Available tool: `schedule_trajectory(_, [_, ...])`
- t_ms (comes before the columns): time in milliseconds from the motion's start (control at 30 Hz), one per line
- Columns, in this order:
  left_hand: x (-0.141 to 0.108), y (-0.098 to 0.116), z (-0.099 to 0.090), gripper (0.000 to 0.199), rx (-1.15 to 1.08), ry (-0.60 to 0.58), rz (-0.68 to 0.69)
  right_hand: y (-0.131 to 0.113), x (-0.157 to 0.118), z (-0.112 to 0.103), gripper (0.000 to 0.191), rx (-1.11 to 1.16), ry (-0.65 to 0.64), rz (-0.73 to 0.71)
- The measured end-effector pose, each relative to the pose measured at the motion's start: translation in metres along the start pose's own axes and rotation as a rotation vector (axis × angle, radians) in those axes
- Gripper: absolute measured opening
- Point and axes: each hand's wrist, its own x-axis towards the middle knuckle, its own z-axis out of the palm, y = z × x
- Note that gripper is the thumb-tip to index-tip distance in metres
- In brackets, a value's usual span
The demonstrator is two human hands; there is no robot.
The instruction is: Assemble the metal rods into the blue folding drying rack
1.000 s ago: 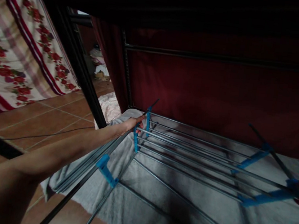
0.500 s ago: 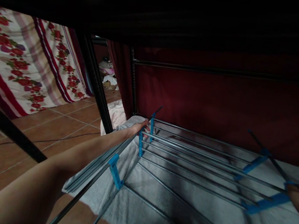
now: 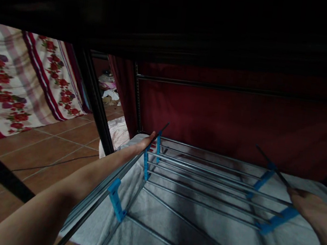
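A metal rack point(image 3: 202, 168) of parallel grey rods with blue plastic brackets lies on a pale grey cloth point(image 3: 166, 222). My left hand point(image 3: 148, 141) is closed around the rack's left side rail, beside a blue bracket point(image 3: 146, 164). On the other side, my right hand point(image 3: 303, 199) grips the right side rail just above another blue bracket point(image 3: 278, 220). The fingers of both hands are partly hidden by the rails. Dark rod ends stick out beyond the brackets on both sides.
Dark metal posts point(image 3: 95, 98) and a low dark overhang frame this space. A dark red curtain point(image 3: 226, 122) hangs behind the rack. To the left are a floral cloth point(image 3: 27, 86), a tiled floor point(image 3: 56, 145) with a thin cable, and a heap of cloths point(image 3: 110, 88).
The view has shifted a little, so the rack appears lower and farther left. My right hand and forearm have come further into view. Both hands keep their hold on the rack.
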Motion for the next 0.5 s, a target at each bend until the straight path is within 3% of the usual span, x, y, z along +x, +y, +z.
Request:
schedule_trajectory(133, [0.005, -0.002, 0.000, 0.073, 0.041, -0.072, -0.047, -0.015, -0.012, -0.014, 0.065, 0.053, -0.160, 0.107])
schedule_trajectory(300, [0.012, -0.006, -0.001, 0.077, 0.111, -0.088, -0.053, -0.035, -0.027, -0.022, 0.070, 0.017, -0.111, 0.211])
schedule_trajectory(500, [0.006, 0.001, 0.002, 0.074, 0.319, -0.014, 0.036, -0.048, -0.041, -0.018, 0.077, -0.084, -0.119, 0.261])
